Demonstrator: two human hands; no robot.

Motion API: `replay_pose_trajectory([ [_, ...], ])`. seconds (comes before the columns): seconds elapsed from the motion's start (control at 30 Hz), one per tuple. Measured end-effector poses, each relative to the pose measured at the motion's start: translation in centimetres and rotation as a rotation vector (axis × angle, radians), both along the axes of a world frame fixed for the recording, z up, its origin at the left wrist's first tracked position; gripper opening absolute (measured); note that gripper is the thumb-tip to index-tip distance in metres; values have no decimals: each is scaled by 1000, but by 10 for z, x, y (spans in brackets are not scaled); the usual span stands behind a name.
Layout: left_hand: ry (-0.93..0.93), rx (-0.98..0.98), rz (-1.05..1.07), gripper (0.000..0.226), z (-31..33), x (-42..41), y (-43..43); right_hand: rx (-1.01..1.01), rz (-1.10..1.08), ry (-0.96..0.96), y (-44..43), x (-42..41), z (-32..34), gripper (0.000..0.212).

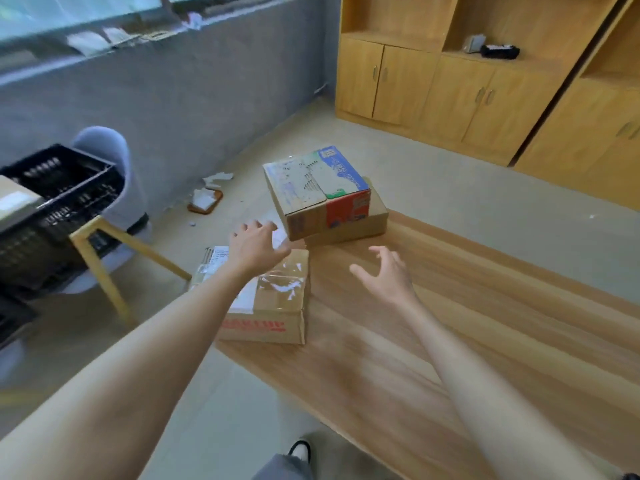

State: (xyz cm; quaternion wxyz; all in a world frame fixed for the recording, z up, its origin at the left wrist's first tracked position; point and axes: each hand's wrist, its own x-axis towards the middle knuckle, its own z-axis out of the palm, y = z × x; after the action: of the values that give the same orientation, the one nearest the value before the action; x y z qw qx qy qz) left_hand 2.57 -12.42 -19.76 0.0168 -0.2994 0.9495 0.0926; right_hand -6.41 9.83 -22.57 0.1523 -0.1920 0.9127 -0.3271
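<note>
Printed cardboard carton, blue, white and red (311, 188), is noted just above centre frame. It is stacked askew on a plain brown cardboard box (363, 226) at the far corner of the wood-grain table (450, 323). Its lower left corner overhangs the box beneath. The long axis is judged to run roughly left to right across the frame. A brown face and a red face are turned toward the viewer.

Left hand (256, 245): open, fingers spread, nothing grasped. It is held just beside the carton's lower left corner, above the far end of a flat taped brown parcel with red lettering (277, 299). Contact with the carton cannot be told.

Right hand (389, 275): open too, fingers loosely curved, empty. It is below and right of the carton, apart from it, over bare table.

The carton lies ahead, between the two reaches, and the left hand is nearer. A two-sided hold is judged likely, with the right hand yet to be brought up to the red face.
</note>
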Motion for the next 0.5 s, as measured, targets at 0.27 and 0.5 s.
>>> replay_pose_trajectory([
  [0.27,76,358,457,85,-17,91,-55,-88,101,-343,-71,29,-17,84],
  [0.5,134,791,548,105,-41,103,-71,-117,11,-674,-93,35,-28,107],
])
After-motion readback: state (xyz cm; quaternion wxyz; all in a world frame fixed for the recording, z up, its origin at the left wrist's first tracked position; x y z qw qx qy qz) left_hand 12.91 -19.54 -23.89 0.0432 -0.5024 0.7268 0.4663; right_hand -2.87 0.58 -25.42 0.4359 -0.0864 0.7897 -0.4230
